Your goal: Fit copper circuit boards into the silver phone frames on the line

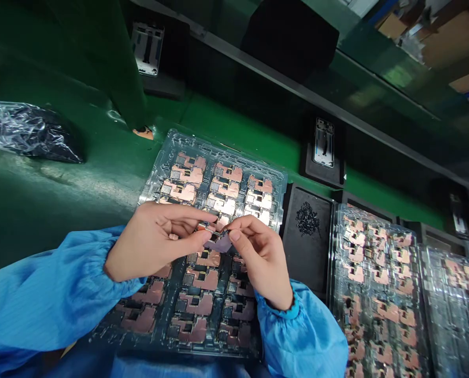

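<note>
Between my two hands is a small circuit board (220, 243), copper-coloured and irregular in outline. My left hand (161, 236) pinches its left side between thumb and fingers. At the board's right edge, the thumb and forefinger of my right hand (258, 252) are closed on a small dark part (223, 232); whether it is fixed to the board I cannot tell. Below both hands lies a clear plastic tray (161, 163) with rows of similar boards (197, 303). My hands and sleeves cover part of the tray.
Right of the tray, a black tray (301, 252) holds a heap of tiny black parts (308, 219). Further right stand more clear trays (336, 294) of boards. Phone frames (324, 142) rest on black blocks along the line behind. A plastic bag (33, 131) lies at the left.
</note>
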Demonstrator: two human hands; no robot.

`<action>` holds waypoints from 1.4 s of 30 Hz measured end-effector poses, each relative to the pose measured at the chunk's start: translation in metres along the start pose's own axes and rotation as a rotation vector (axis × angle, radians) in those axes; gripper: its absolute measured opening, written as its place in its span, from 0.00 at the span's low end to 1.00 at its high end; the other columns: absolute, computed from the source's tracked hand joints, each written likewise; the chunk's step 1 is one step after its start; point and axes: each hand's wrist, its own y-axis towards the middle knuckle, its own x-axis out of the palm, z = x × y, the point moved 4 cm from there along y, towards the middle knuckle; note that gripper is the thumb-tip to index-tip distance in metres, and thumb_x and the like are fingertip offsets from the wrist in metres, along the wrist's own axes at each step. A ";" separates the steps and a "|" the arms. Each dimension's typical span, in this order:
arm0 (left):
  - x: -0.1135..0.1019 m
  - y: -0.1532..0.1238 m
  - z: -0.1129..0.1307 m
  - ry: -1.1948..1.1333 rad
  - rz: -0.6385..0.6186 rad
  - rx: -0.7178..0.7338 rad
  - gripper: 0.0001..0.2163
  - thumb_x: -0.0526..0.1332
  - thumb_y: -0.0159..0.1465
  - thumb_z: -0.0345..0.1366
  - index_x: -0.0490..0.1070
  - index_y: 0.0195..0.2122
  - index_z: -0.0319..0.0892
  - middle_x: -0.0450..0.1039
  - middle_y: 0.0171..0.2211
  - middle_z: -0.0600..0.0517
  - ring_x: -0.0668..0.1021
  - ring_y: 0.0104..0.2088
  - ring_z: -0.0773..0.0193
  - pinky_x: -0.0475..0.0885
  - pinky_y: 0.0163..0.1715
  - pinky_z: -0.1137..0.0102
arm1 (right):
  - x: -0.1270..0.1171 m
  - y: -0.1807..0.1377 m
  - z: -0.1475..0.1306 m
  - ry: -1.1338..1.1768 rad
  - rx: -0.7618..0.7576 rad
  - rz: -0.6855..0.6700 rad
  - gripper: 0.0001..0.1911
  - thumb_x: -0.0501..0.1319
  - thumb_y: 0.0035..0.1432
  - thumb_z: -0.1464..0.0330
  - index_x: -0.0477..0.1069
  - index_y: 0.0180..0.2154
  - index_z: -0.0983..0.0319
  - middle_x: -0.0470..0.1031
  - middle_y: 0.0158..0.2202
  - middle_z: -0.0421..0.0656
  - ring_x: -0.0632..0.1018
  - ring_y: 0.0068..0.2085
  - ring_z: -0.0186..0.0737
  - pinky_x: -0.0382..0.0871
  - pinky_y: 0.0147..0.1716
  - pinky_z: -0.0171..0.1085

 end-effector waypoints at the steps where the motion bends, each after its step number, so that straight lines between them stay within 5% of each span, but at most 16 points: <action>1: -0.001 0.002 -0.002 -0.047 -0.013 -0.030 0.10 0.71 0.60 0.41 0.85 0.43 0.52 0.81 0.25 0.55 0.83 0.24 0.61 0.84 0.24 0.71 | -0.001 0.000 0.001 0.022 0.019 -0.017 0.12 0.67 0.66 0.57 0.77 0.39 0.59 0.78 0.32 0.41 0.76 0.32 0.38 0.72 0.33 0.35; 5: -0.001 0.009 -0.008 -0.183 -0.102 -0.086 0.12 0.73 0.59 0.40 0.84 0.44 0.50 0.80 0.24 0.56 0.84 0.24 0.59 0.86 0.26 0.68 | -0.004 -0.001 0.005 0.112 0.033 -0.042 0.15 0.61 0.70 0.54 0.79 0.44 0.57 0.80 0.35 0.42 0.81 0.36 0.41 0.76 0.39 0.40; 11: 0.001 0.007 -0.008 -0.198 -0.052 -0.115 0.11 0.73 0.58 0.40 0.84 0.42 0.48 0.81 0.24 0.55 0.85 0.26 0.57 0.86 0.28 0.69 | -0.001 0.001 -0.002 -0.061 -0.052 0.075 0.13 0.66 0.65 0.56 0.77 0.35 0.59 0.76 0.28 0.40 0.75 0.29 0.37 0.71 0.27 0.34; 14: 0.006 0.008 -0.009 -0.146 -0.122 -0.083 0.10 0.72 0.59 0.38 0.84 0.43 0.48 0.82 0.26 0.55 0.85 0.26 0.59 0.85 0.28 0.71 | 0.000 0.001 0.000 -0.116 -0.076 0.063 0.12 0.65 0.65 0.60 0.73 0.32 0.59 0.74 0.26 0.39 0.73 0.26 0.35 0.69 0.26 0.34; 19: 0.001 0.011 -0.012 -0.083 -0.233 -0.080 0.10 0.71 0.60 0.40 0.83 0.43 0.48 0.82 0.27 0.54 0.85 0.27 0.60 0.84 0.27 0.72 | 0.003 0.002 0.008 -0.173 -0.039 -0.035 0.13 0.63 0.67 0.59 0.72 0.32 0.60 0.74 0.25 0.39 0.75 0.26 0.36 0.70 0.27 0.35; 22: -0.015 0.020 -0.008 -0.038 -0.234 -0.062 0.11 0.71 0.58 0.42 0.83 0.42 0.48 0.82 0.26 0.53 0.82 0.22 0.63 0.82 0.23 0.72 | -0.002 -0.002 -0.002 -0.218 -0.013 -0.133 0.11 0.63 0.69 0.59 0.75 0.41 0.60 0.80 0.32 0.42 0.81 0.33 0.40 0.75 0.33 0.37; 24: -0.034 0.035 -0.005 0.018 -0.088 -0.041 0.12 0.72 0.58 0.43 0.83 0.41 0.46 0.83 0.31 0.52 0.81 0.24 0.65 0.80 0.23 0.74 | -0.022 -0.009 -0.018 -0.336 -0.075 -0.044 0.13 0.64 0.68 0.59 0.75 0.49 0.59 0.82 0.39 0.44 0.82 0.39 0.42 0.77 0.40 0.40; 28: -0.069 0.077 -0.002 0.204 0.381 -0.048 0.16 0.72 0.58 0.46 0.82 0.45 0.44 0.83 0.33 0.57 0.82 0.34 0.63 0.80 0.31 0.74 | -0.099 -0.045 -0.043 -0.720 -0.101 0.582 0.13 0.60 0.69 0.59 0.76 0.46 0.60 0.82 0.39 0.46 0.82 0.36 0.45 0.74 0.35 0.41; 30: -0.070 0.095 -0.004 0.248 0.421 -0.077 0.17 0.72 0.58 0.47 0.82 0.45 0.45 0.82 0.31 0.59 0.83 0.38 0.59 0.83 0.37 0.67 | -0.130 -0.063 -0.039 -0.932 0.028 0.782 0.11 0.59 0.67 0.61 0.75 0.41 0.61 0.82 0.34 0.47 0.81 0.31 0.47 0.70 0.30 0.41; 37: -0.062 0.109 -0.011 0.642 0.407 0.143 0.18 0.63 0.62 0.53 0.80 0.44 0.48 0.71 0.21 0.60 0.80 0.38 0.59 0.75 0.42 0.65 | -0.151 -0.054 0.016 -1.069 0.226 0.658 0.06 0.58 0.63 0.70 0.74 0.35 0.61 0.82 0.30 0.45 0.82 0.32 0.46 0.66 0.31 0.38; 42: -0.053 0.114 -0.005 0.873 0.396 0.273 0.20 0.59 0.65 0.53 0.80 0.44 0.44 0.65 0.29 0.55 0.74 0.33 0.61 0.71 0.41 0.65 | -0.154 -0.046 0.029 -1.105 0.287 0.718 0.07 0.60 0.64 0.67 0.75 0.34 0.61 0.82 0.30 0.47 0.82 0.32 0.47 0.65 0.31 0.39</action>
